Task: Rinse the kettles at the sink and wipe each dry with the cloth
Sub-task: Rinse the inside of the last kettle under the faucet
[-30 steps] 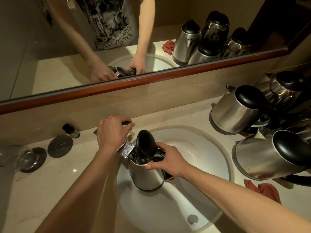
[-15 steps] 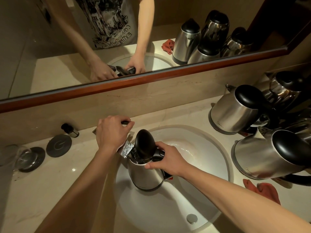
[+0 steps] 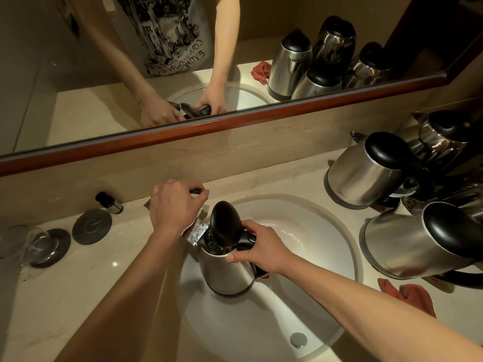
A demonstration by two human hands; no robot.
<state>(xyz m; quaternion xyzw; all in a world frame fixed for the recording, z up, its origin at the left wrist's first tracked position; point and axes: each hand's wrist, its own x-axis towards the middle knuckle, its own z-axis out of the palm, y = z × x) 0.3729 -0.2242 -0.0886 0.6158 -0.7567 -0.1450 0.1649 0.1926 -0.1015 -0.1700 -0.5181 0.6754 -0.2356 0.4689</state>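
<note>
Centre of the frame, over the white sink (image 3: pixel 326 257): my right hand (image 3: pixel 261 248) is closed around the black handle of a steel kettle (image 3: pixel 227 273), fingers wrapped, thumb on the rim. Kettle sits upright inside the basin, lid (image 3: pixel 226 226) flipped up and open, water visible inside the mouth. My left hand (image 3: pixel 175 205) is curled shut over the tap lever (image 3: pixel 197 191) just above and left of the kettle; only the lever's dark tip shows past my fingers. Chrome spout (image 3: pixel 196 232) pokes out below that hand, its end right at the kettle's opening. Drain plug (image 3: pixel 298 339) at the lower right of the basin.

Right side of the frame, on the counter (image 3: pixel 78 278): three more steel kettles with black lids. One near the mid right (image 3: pixel 366 171), one larger-looking at the lower right (image 3: pixel 407 246), one behind at the far right edge (image 3: pixel 441 142), partly in shadow. All well apart from the one I hold. Red cloth (image 3: pixel 410 296) lies crumpled on the counter at the lower right, just below the nearest kettle, beside the sink rim.

Left side of the frame: round grey disc (image 3: pixel 92 226) flat on the counter, small dark-capped bottle (image 3: pixel 108 202) behind it against the backsplash, clear glass (image 3: pixel 31 246) at the far left edge on a dark coaster.

Upper part of the frame: mirror (image 3: pixel 78 87) with wooden lower edge, reflecting both my arms, the kettles and the cloth.
</note>
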